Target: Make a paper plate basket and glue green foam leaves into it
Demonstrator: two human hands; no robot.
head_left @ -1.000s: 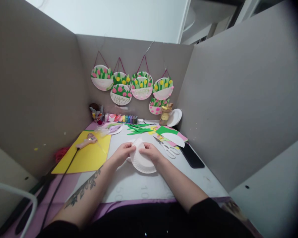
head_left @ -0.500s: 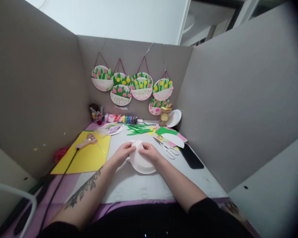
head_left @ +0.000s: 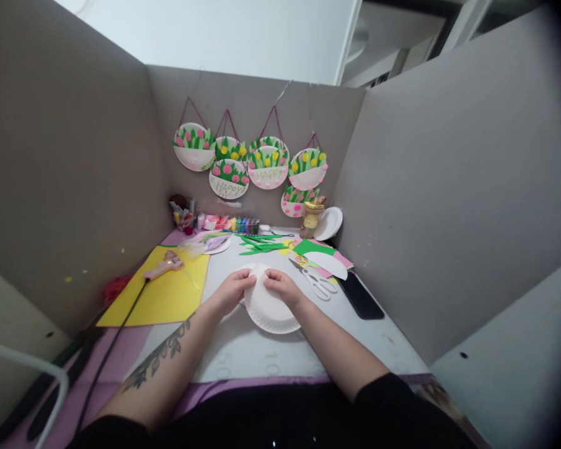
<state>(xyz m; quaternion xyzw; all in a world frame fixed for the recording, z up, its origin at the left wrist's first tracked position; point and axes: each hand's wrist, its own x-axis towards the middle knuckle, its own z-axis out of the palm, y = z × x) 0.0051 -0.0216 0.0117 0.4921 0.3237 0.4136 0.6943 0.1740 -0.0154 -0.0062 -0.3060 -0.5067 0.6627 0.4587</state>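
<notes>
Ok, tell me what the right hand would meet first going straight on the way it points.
Beyond the white paper plate it holds, the right hand would probably meet the left hand first, though depth is unclear here.

A glue gun [head_left: 163,267] lies on the sheet [head_left: 168,304] leftward, scissors [head_left: 311,275] between paper plate [head_left: 272,312] and phone [head_left: 361,297] rightward.

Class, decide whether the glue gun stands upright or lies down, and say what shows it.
Lying down: the pink glue gun rests on its side, its length stretching along the yellow sheet.
</notes>
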